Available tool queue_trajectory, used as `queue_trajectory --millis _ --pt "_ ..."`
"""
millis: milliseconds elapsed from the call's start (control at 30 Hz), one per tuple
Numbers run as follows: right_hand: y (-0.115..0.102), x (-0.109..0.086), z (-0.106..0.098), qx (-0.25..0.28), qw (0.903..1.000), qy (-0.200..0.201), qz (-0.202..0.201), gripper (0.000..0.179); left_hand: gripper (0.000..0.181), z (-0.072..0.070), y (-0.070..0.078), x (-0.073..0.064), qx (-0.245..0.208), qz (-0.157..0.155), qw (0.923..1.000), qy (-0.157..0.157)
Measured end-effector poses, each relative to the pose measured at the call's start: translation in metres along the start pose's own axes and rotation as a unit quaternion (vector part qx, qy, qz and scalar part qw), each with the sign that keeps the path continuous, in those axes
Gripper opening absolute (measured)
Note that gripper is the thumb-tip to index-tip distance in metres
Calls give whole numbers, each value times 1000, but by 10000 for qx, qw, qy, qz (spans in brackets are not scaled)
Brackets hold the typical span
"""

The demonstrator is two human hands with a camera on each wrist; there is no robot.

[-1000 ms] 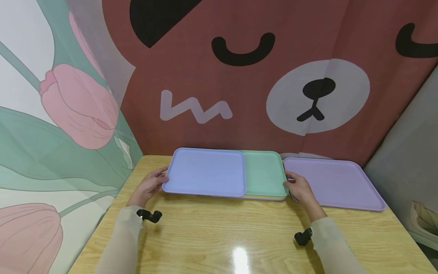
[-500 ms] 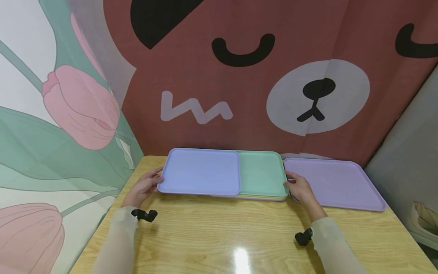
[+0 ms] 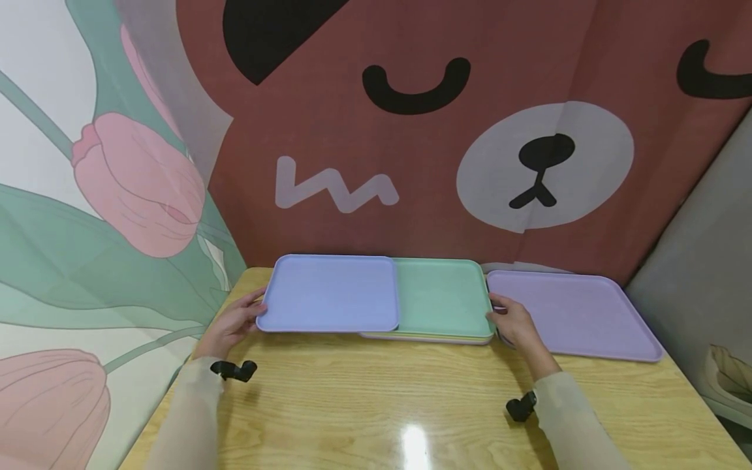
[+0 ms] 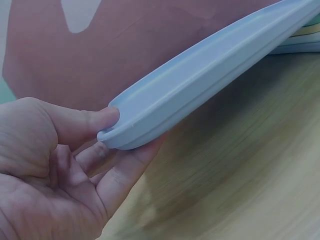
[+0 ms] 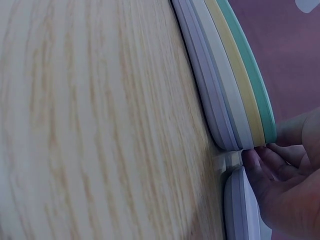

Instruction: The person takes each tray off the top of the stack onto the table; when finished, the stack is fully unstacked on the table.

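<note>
My left hand (image 3: pixel 231 324) pinches the left end of a blue rectangular tray (image 3: pixel 329 294), thumb on the rim and fingers beneath, as the left wrist view shows. The blue tray slants, its held end above the table and its right part over a green tray (image 3: pixel 442 297). That green tray tops a stack, with a yellow tray (image 5: pixel 245 100) and paler ones below. My right hand (image 3: pixel 516 324) grips the stack's right end, its fingertips at the trays' rims.
A purple tray (image 3: pixel 572 313) lies on the wooden table (image 3: pixel 364 398) right of the stack, close behind my right hand. A cloth with a bear print (image 3: pixel 423 215) hangs along the table's back edge.
My left hand has drawn the blue tray leftward, uncovering more of the green tray. My right hand has stayed at the stack's right end.
</note>
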State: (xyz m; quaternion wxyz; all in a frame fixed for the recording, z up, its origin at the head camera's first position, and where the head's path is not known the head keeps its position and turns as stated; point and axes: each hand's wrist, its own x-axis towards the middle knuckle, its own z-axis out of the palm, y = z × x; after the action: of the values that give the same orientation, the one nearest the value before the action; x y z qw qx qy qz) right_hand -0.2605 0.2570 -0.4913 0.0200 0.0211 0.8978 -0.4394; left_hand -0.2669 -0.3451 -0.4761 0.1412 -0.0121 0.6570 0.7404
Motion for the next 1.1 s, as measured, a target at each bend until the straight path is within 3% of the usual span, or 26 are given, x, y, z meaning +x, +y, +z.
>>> queue_trajectory --millis 333,633,867,1100 --pt "1 1 2 29 10000 19 84 55 69 -15 3 -10 -401 -100 9991 -72" --pt "0 1 1 57 9999 5 111 56 70 -24 6 -15 -459 47 9983 -364" --pt "1 2 -1 40 9999 -10 96 56 72 -26 15 -19 -693 -163 9973 -158" --pt "-1 0 -1 49 9999 -18 119 56 73 -30 16 -27 -738 -81 9969 -257"
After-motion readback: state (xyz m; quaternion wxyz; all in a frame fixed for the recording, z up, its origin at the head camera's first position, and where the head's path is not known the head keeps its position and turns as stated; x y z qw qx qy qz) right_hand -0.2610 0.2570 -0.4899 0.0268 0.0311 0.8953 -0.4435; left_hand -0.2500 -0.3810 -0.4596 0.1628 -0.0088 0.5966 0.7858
